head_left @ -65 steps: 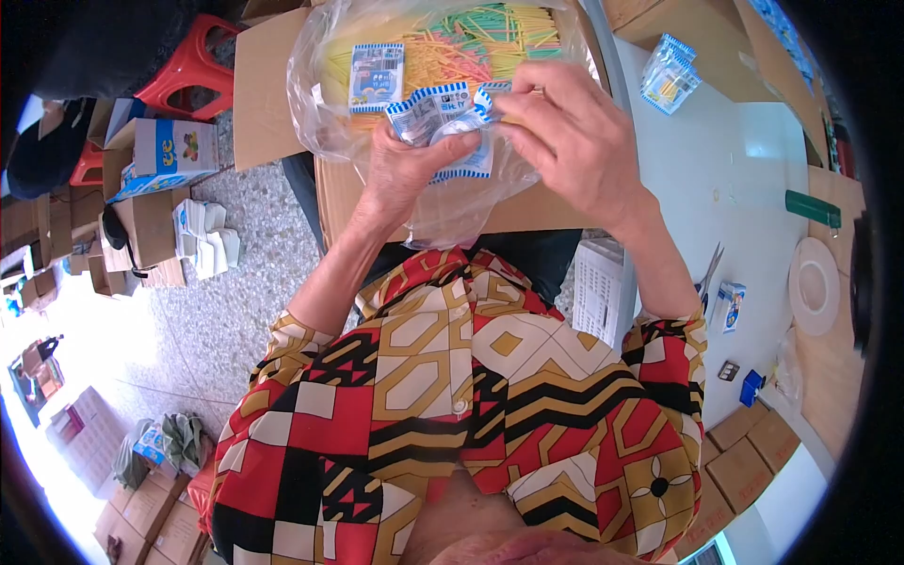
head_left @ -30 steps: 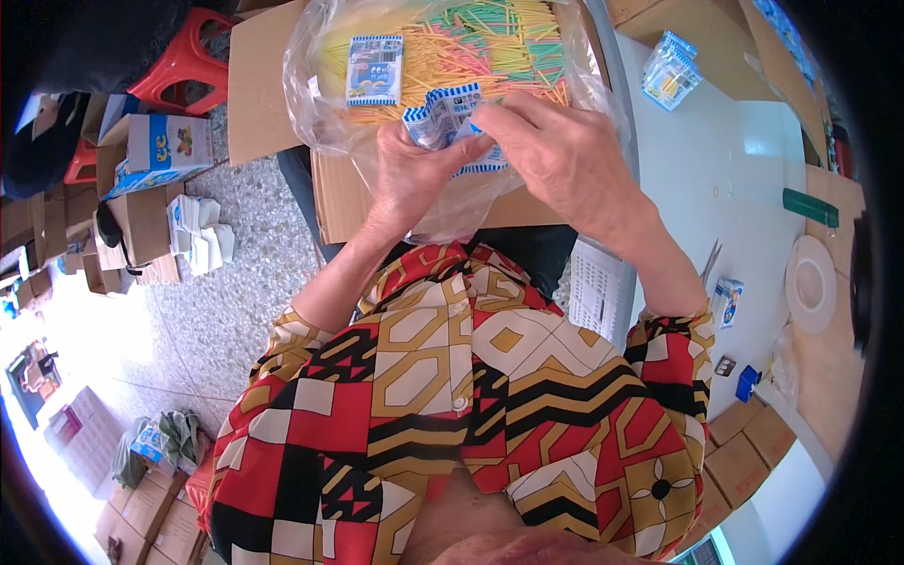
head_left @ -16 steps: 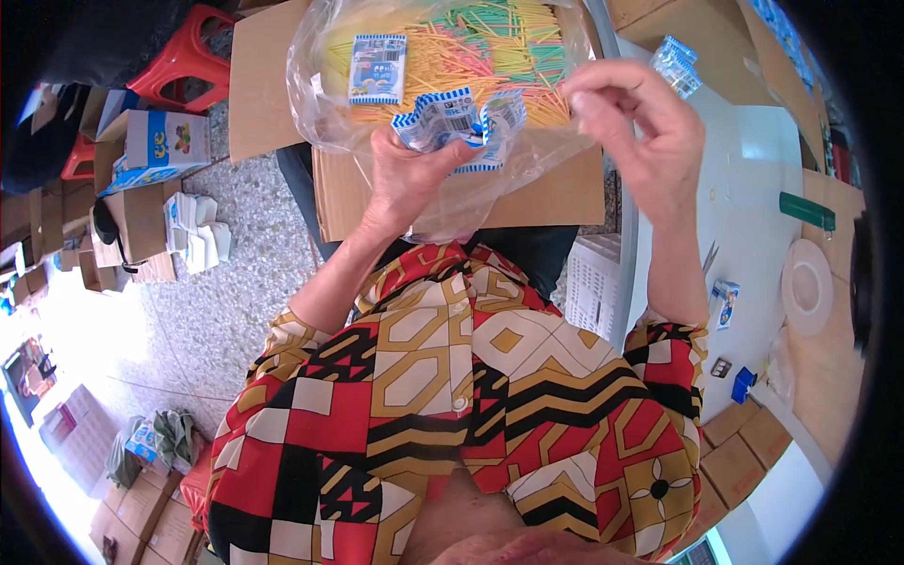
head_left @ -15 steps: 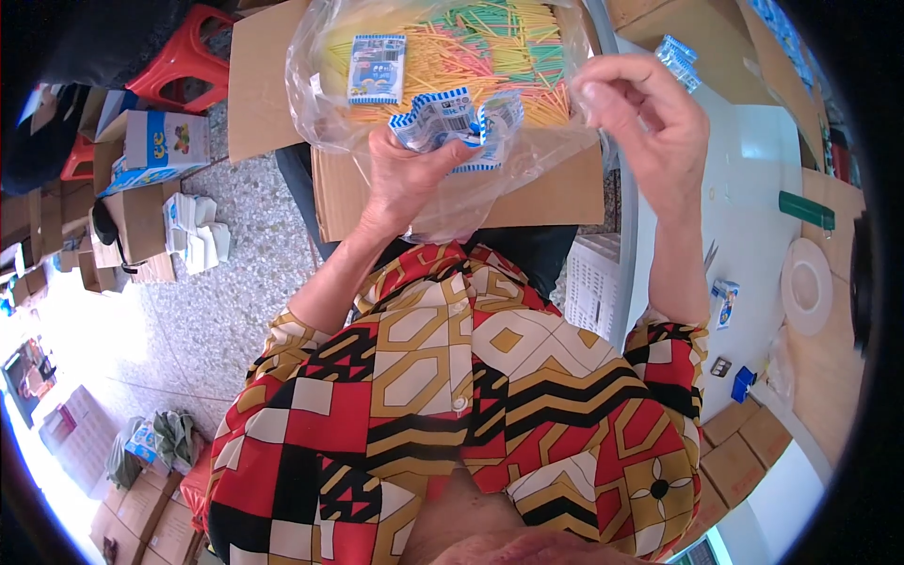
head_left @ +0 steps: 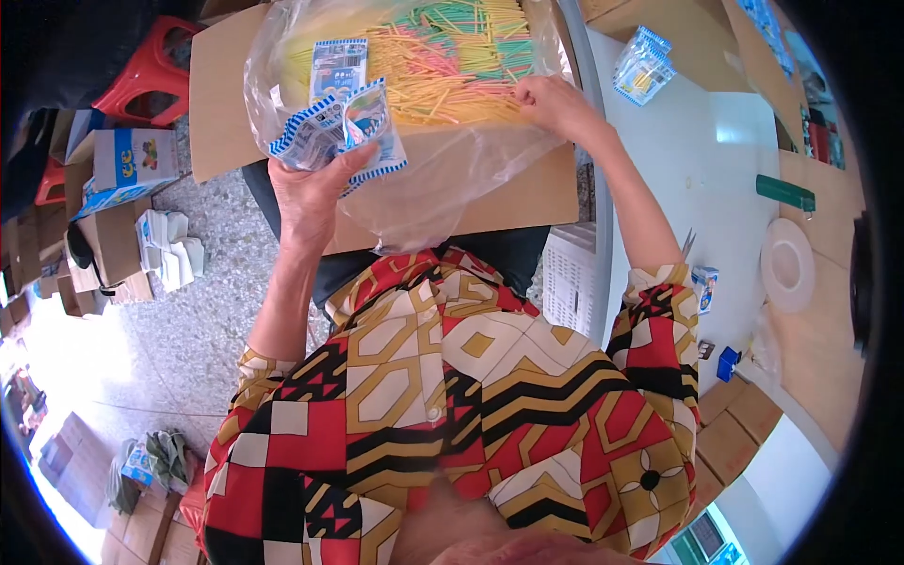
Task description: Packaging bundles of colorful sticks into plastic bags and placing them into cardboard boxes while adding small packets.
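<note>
At ten o'clock I have the left hand [head_left: 306,193] gripping crumpled blue-and-white packaging [head_left: 311,137]. At one, the right hand [head_left: 562,105] is closed narrow beside the coloured sticks [head_left: 461,61]; I can't tell whether it pinches any. The sticks fill a clear bag [head_left: 424,174] at twelve, in a cardboard box [head_left: 508,202]; a packet [head_left: 337,66] lies on them at eleven. My counter [head_left: 650,179] runs along two.

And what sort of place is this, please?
It looks like a small packing workshop, though I cannot be certain: an open carton lined with a plastic bag holds many coloured sticks, small blue-and-white packets lie on the table, and brown cardboard boxes stand nearby.
</note>
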A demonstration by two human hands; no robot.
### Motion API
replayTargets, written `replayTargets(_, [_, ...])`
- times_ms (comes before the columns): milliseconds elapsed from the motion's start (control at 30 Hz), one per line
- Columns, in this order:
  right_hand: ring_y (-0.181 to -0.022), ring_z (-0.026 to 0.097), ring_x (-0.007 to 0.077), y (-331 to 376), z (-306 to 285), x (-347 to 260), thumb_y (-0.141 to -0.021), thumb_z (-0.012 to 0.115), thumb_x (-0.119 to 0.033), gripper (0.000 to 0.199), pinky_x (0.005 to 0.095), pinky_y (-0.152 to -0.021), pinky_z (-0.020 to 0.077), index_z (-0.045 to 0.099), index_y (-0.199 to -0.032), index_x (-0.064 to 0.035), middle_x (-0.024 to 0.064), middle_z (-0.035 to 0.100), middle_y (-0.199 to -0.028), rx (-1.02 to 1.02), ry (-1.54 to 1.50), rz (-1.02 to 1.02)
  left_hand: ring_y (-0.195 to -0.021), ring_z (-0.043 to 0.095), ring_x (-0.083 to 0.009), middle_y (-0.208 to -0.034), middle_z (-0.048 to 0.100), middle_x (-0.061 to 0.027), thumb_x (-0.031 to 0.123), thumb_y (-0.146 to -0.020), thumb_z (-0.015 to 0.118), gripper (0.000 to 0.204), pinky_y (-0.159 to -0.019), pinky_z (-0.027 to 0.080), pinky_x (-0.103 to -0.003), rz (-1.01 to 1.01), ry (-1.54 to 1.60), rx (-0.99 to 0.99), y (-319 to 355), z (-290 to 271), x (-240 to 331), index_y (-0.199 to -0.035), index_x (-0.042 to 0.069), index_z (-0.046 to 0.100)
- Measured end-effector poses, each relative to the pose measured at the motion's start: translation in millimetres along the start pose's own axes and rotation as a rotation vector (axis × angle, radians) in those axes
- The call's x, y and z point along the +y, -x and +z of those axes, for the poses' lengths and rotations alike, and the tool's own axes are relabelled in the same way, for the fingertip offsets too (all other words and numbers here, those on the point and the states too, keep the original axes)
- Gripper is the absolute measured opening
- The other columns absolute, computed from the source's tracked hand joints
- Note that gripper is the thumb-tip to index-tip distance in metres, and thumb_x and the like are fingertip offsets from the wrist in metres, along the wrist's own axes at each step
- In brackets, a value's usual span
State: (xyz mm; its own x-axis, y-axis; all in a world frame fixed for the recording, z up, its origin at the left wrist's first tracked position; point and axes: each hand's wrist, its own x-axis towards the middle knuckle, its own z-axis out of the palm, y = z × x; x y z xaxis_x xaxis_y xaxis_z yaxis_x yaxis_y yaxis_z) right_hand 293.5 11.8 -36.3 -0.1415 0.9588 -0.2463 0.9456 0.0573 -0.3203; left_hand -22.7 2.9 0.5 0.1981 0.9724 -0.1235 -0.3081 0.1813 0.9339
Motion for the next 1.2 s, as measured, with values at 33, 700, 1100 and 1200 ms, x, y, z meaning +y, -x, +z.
replayTargets(33, [-0.074,0.059,0.0283,-1.9,2.6,3.8,-0.069,0.059,-0.008,0.018,0.0349,-0.067,0.0455,0.055,-0.084,0.0017,0.0155,0.06,-0.077,-0.004,0.003,0.002,-0.089,0.06,-0.0132,-0.099,0.063,-0.0057,-0.004,-0.067,0.071,0.043,-0.08,0.05,-0.03,-0.01,0.017,-0.011,-0.3,0.2,-0.2,-0.107,0.001,0.057])
replayTargets(700, [-0.08,0.058,0.0333,-9.1,13.8,9.1,-0.067,0.059,-0.006,0.015,0.0408,-0.068,0.0446,0.055,-0.08,-0.0005,0.0181,0.06,-0.078,0.113,-0.052,0.071,-0.083,0.061,-0.0118,-0.094,0.064,-0.0056,-0.002,-0.068,0.07,0.035,-0.076,0.051,-0.028,-0.005,-0.053,-0.031,3.5,15.8,0.5,-0.102,-0.001,0.061])
replayTargets(1100, [-0.074,0.058,0.0342,-15.5,29.7,21.5,-0.066,0.06,-0.008,0.012,0.0415,-0.064,0.0444,0.056,-0.07,0.003,0.0202,0.058,-0.07,-0.11,0.084,0.039,-0.083,0.061,-0.0123,-0.094,0.064,-0.0054,-0.002,-0.069,0.07,0.034,-0.076,0.052,-0.029,-0.03,-0.048,-0.047,3.5,18.9,-2.5,-0.102,0.0,0.06])
replayTargets(1200, [-0.071,0.058,0.034,-17.2,21.5,10.2,-0.065,0.059,-0.007,0.012,0.0415,-0.063,0.0435,0.056,-0.069,0.0035,0.0208,0.057,-0.067,-0.185,0.121,0.055,-0.083,0.061,-0.0122,-0.094,0.064,-0.0051,-0.002,-0.069,0.07,0.034,-0.076,0.052,-0.029,-0.025,-0.033,-0.05,3.3,20.7,-1.4,-0.102,0.0,0.06])
